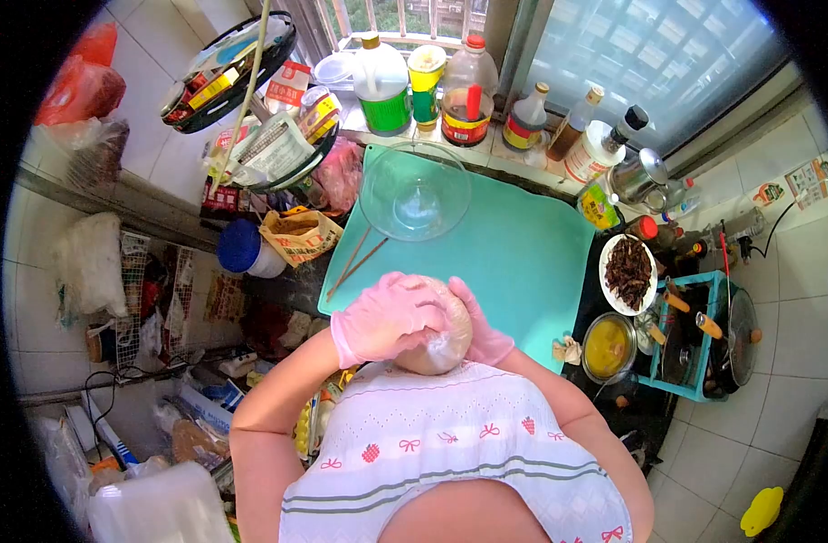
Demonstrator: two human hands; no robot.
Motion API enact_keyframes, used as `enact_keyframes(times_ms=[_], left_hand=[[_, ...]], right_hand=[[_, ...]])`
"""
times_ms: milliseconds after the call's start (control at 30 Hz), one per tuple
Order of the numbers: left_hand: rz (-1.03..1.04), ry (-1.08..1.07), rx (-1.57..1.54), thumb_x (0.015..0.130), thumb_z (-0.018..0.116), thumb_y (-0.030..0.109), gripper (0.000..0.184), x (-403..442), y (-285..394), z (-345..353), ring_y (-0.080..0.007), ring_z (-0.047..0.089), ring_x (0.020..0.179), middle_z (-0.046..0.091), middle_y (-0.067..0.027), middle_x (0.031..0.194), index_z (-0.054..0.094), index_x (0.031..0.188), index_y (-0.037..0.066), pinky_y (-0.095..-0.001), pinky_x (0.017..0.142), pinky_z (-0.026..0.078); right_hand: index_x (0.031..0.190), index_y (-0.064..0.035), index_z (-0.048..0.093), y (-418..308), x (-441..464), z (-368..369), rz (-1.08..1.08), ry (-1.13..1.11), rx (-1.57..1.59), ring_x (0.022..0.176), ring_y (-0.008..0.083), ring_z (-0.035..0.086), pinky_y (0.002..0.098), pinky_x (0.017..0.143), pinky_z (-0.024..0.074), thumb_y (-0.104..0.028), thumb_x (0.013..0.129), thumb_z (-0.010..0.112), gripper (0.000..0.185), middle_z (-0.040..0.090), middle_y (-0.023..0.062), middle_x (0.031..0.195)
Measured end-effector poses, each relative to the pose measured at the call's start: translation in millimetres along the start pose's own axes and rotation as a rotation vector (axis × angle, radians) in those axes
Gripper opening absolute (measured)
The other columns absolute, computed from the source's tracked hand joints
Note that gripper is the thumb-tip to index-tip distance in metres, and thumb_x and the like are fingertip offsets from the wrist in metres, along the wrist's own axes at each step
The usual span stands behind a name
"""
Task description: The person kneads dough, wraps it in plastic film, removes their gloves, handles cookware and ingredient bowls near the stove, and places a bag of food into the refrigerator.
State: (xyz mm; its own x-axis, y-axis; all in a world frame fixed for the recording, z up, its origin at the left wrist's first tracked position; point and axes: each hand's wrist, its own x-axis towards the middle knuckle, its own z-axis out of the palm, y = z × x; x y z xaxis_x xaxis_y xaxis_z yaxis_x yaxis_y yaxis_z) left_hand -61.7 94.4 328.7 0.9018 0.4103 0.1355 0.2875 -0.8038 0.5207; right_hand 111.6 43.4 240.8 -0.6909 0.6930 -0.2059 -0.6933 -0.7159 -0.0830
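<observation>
Both my hands wear pink gloves and hold a rounded, pale beige bundle (446,348) close against my chest. It has a shiny, film-like surface, but its contents cannot be made out. My left hand (387,317) curls its fingers over the bundle's near-left side and top. Against the opposite side presses my right hand (482,328), with its fingers partly hidden behind the bundle. Beyond them, a clear glass bowl (416,195) stands on the turquoise mat (523,262). A pair of brown chopsticks (358,264) lies on the mat left of the bowl.
Bottles and jugs (380,86) line the windowsill. On the right are a plate of dark dried pieces (628,274), a metal bowl of yellow liquid (609,347) and a turquoise rack (694,389). At left stand a blue-lidded tub (239,246) and a paper bag (301,237).
</observation>
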Motion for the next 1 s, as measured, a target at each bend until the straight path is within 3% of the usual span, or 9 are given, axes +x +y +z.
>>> enact_keyframes(times_ms=[233,333,433,467,567,600,733,867,1000], left_hand=[[-0.254,-0.182,-0.280,0.062,0.075,0.017,0.031,3.2,-8.1,-4.9,-0.0295,0.053,0.105,0.059,-0.0038,0.107,0.063,0.091,0.019,-0.0434,0.096,0.038],[-0.169,0.082,-0.163,0.054,0.081,0.023,0.056,14.8,-11.9,-4.4,-0.0336,0.045,0.117,0.053,-0.0124,0.120,0.062,0.107,0.018,-0.0438,0.101,0.034],[-0.254,0.138,-0.314,0.047,0.085,0.027,0.087,25.2,-16.7,-7.3,-0.0366,0.036,0.127,0.042,-0.0190,0.134,0.053,0.128,0.018,-0.0445,0.107,0.029],[-0.302,0.025,-0.385,0.048,0.087,0.028,0.105,23.1,-28.5,-4.2,-0.0323,0.029,0.134,0.035,-0.0141,0.143,0.039,0.141,0.016,-0.0447,0.110,0.024],[-0.509,-0.061,-1.101,0.059,0.083,0.030,0.094,18.4,-35.0,-14.7,-0.0265,0.029,0.135,0.035,-0.0097,0.145,0.040,0.141,0.013,-0.0437,0.110,0.023],[-0.472,0.013,-0.993,0.069,0.078,0.030,0.082,15.2,-42.1,-15.8,-0.0232,0.033,0.133,0.035,-0.0071,0.145,0.041,0.140,0.012,-0.0420,0.111,0.024],[-0.317,0.447,-0.771,0.071,0.076,0.037,0.067,-2.8,-31.8,-7.4,-0.0250,0.041,0.127,0.047,-0.0113,0.133,0.054,0.128,0.010,-0.0391,0.105,0.033],[-0.314,0.352,-0.121,0.071,0.079,0.032,0.044,-12.1,15.7,4.0,-0.0302,0.047,0.120,0.051,-0.0138,0.126,0.067,0.107,0.009,-0.0384,0.101,0.038],[-0.297,0.573,-0.172,0.068,0.081,0.023,0.033,-20.6,7.9,34.8,-0.0309,0.050,0.117,0.051,-0.0166,0.125,0.069,0.096,0.009,-0.0377,0.097,0.041]], right_hand=[[0.138,-0.0086,0.040,-0.5,0.2,-0.4,-0.016,0.017,-0.029,0.120,0.0244,0.051,0.0403,0.102,0.0427,-0.056,0.092,0.042,0.066,0.048,0.0127,0.135],[0.138,-0.0085,0.040,-0.5,1.0,6.5,-0.088,0.137,-0.216,0.120,0.0247,0.052,0.0403,0.101,0.0429,-0.058,0.090,0.045,0.069,0.049,0.0129,0.134],[0.138,-0.0087,0.039,-5.4,-5.3,0.0,-0.019,0.114,-0.246,0.119,0.0252,0.052,0.0399,0.101,0.0433,-0.060,0.088,0.047,0.072,0.050,0.0128,0.134],[0.138,-0.0088,0.039,-6.3,-7.0,-3.5,0.034,0.081,-0.215,0.119,0.0253,0.052,0.0397,0.101,0.0434,-0.060,0.088,0.047,0.072,0.050,0.0127,0.133],[0.138,-0.0092,0.039,-6.2,-6.1,2.5,0.068,0.050,-0.084,0.120,0.0259,0.052,0.0402,0.102,0.0426,-0.061,0.088,0.046,0.072,0.050,0.0129,0.133],[0.138,-0.0093,0.039,-6.2,-5.3,2.6,0.047,0.038,-0.081,0.120,0.0263,0.051,0.0409,0.103,0.0420,-0.061,0.088,0.047,0.073,0.050,0.0131,0.133],[0.140,-0.0101,0.037,-4.3,2.6,-2.3,-0.039,-0.049,0.027,0.122,0.0275,0.050,0.0434,0.105,0.0387,-0.062,0.087,0.047,0.075,0.049,0.0129,0.135],[0.145,-0.0111,0.030,-7.7,0.8,-18.0,-0.017,-0.066,0.103,0.125,0.0279,0.047,0.0441,0.107,0.0364,-0.063,0.085,0.049,0.081,0.043,0.0111,0.139],[0.143,-0.0107,0.033,-5.4,10.0,-6.2,-0.082,-0.061,0.108,0.124,0.0290,0.048,0.0435,0.106,0.0374,-0.064,0.084,0.049,0.082,0.045,0.0112,0.138]])
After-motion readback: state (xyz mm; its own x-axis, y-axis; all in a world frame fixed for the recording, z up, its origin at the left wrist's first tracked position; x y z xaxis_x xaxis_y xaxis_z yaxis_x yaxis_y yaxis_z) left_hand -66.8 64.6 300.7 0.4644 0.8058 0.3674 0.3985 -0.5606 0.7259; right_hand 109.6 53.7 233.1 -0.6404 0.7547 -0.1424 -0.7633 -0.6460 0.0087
